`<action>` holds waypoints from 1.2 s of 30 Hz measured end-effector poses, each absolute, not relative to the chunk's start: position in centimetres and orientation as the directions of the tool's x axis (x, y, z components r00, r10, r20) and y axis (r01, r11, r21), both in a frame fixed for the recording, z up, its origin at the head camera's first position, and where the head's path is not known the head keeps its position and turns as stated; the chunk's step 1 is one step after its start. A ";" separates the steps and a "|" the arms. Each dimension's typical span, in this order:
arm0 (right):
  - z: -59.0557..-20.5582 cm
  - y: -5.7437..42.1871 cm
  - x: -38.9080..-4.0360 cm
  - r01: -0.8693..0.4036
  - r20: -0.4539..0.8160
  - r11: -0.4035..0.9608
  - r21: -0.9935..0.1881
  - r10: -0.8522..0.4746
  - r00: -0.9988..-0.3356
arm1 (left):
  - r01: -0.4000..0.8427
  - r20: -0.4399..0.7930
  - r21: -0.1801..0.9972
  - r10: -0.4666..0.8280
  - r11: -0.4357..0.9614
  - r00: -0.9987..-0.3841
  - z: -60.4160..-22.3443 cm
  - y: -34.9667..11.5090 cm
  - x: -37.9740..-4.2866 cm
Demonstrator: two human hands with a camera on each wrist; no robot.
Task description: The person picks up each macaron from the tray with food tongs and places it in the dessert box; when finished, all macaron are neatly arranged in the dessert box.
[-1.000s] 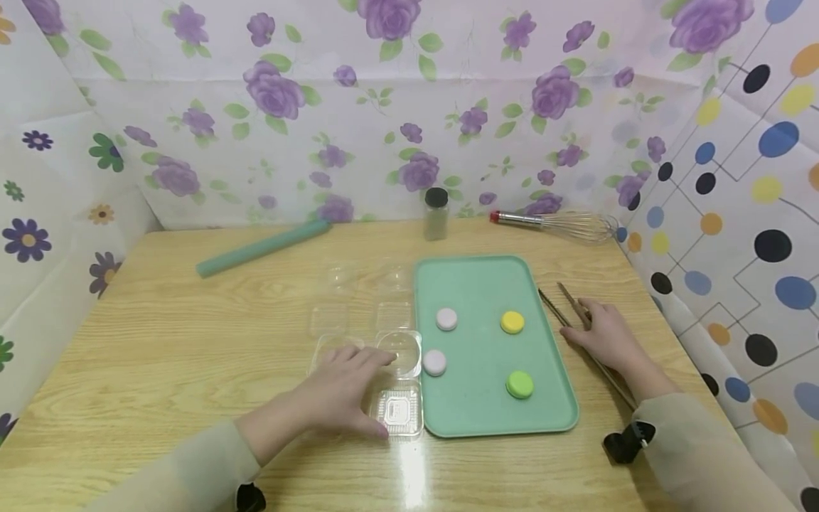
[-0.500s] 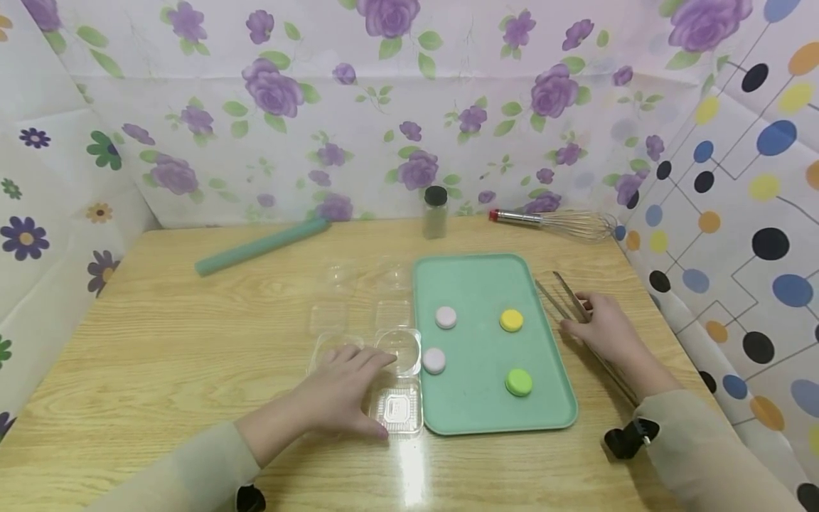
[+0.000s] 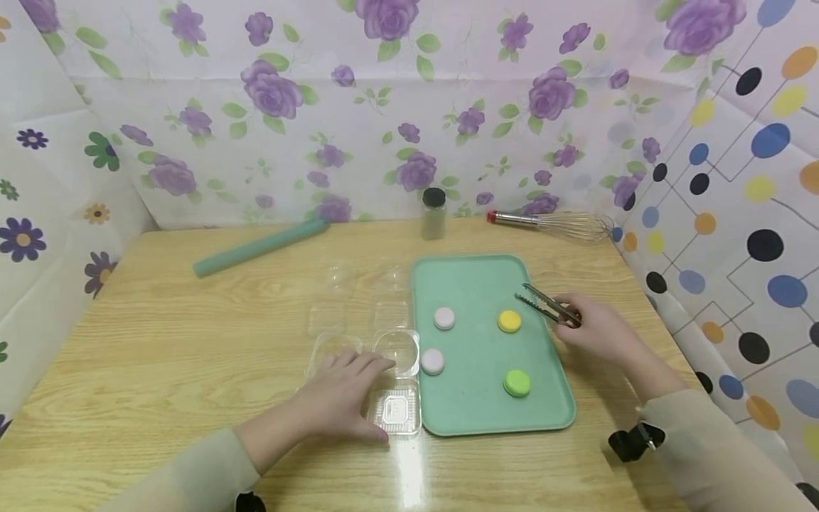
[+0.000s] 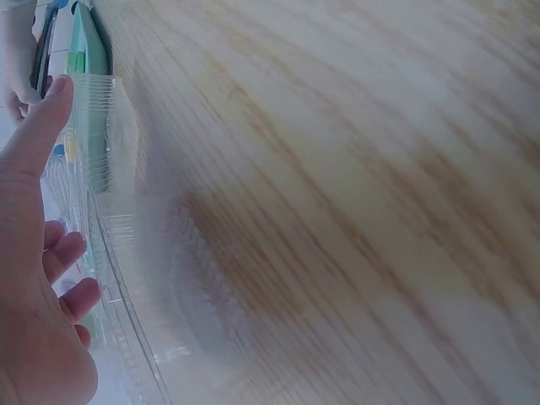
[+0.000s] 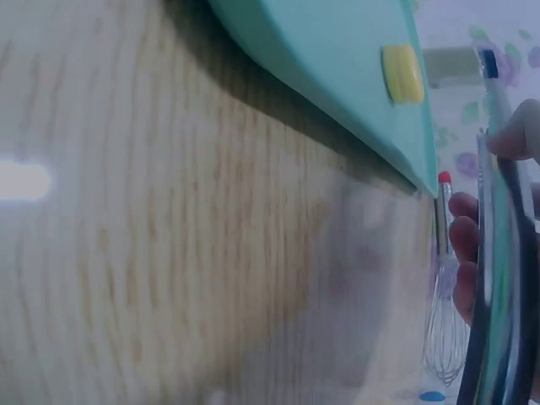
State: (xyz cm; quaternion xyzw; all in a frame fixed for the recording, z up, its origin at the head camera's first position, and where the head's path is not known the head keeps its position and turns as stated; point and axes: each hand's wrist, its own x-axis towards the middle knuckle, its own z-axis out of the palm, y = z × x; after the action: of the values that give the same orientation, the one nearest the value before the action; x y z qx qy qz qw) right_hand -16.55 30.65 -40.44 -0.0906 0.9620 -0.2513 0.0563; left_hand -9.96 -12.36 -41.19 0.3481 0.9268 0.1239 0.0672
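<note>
My right hand (image 3: 598,328) grips metal tongs (image 3: 555,307), whose parted, toothed tips hang over the right side of a green tray (image 3: 473,409), just above a yellow macaron (image 3: 509,321). On the tray also lie two pale pink macarons (image 3: 444,318) and a green macaron (image 3: 517,383). In the right wrist view, fingers (image 5: 466,236) curl around the tongs. My left hand (image 3: 339,398) rests with spread fingers over clear plastic containers (image 3: 395,411) left of the tray, covering part of them. The left wrist view shows thumb and fingers beside the container wall (image 4: 126,295).
Along the back lie a green rolling pin (image 3: 259,247) and a whisk (image 3: 550,223), with a black-capped jar (image 3: 434,215) between them. More clear plastic shapes (image 3: 392,313) extend behind my left hand. Patterned cloth walls (image 3: 358,128) border the table's back and sides.
My right hand has raised the tongs from beside the tray and swung their tips left over it, near the yellow macaron. The left hand has stayed in place.
</note>
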 end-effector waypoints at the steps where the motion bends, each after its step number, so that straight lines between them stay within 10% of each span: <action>1: -40.4 30.5 -16.5 -0.159 -0.056 0.861 -0.483 -0.212 -0.976 | 0.628 -0.037 0.277 0.661 0.727 -0.749 -41.2 -12.4 -9.9; 36: -38.6 30.1 -13.7 -0.458 -0.335 0.792 -0.402 -0.594 -0.732 | 0.680 -0.014 0.235 0.702 0.694 -0.712 -40.6 -12.5 -10.0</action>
State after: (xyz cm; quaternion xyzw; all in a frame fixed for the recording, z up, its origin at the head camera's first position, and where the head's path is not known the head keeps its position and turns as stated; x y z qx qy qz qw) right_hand -13.74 30.08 -38.58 -0.2863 0.9187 -0.1479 0.2285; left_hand -10.01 -12.48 -40.59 0.3759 0.9190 0.1072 0.0512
